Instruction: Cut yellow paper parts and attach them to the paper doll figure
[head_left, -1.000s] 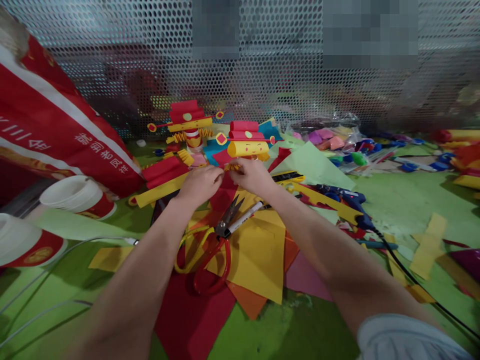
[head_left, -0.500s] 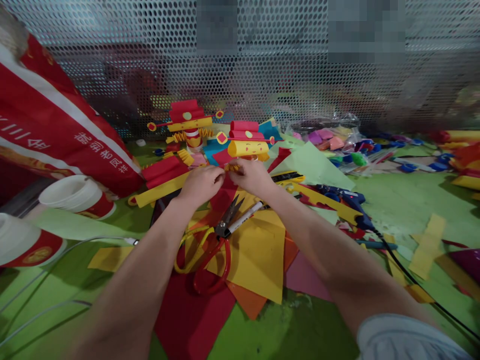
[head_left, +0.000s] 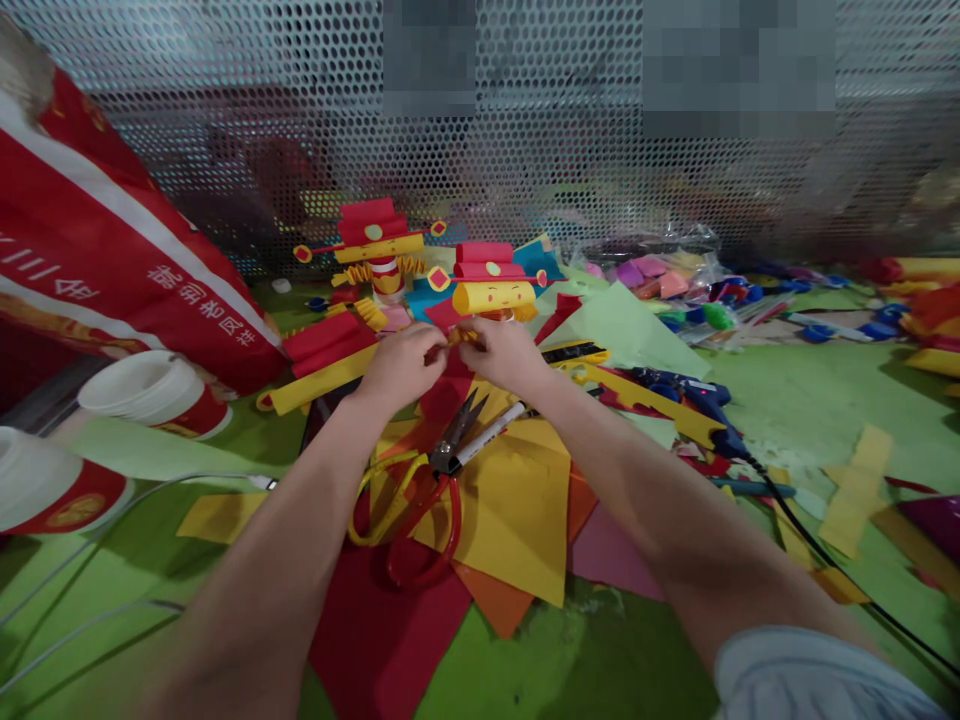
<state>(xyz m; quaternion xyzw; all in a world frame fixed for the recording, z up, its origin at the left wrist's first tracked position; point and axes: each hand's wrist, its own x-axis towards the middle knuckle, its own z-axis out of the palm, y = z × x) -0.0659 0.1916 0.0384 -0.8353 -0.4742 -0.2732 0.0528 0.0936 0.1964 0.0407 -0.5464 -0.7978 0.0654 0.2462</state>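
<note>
One yellow folded strip (head_left: 466,337), crosswise beyond the scissors (head_left: 445,456).
Right hand (head_left: 511,357), nearer, pinches its right part; left hand (head_left: 403,366) curls by the other end, whether gripping cannot be told.

From where I'm standing, a perforated metal panel (head_left: 555,130) is walling off the back, and a paper figure (head_left: 495,298) is crowding the left hand (head_left: 405,365) and right hand (head_left: 506,355). Scissors (head_left: 445,464) and a marker (head_left: 489,438) are cluttering the near side. Leftward, a red bag (head_left: 142,240) and white cups (head_left: 150,390) are hemming things in. Bare green tabletop (head_left: 795,395) is offering passage beyond a blue corded tool (head_left: 705,400). Any gap between the hands is probably running narrow.
</note>
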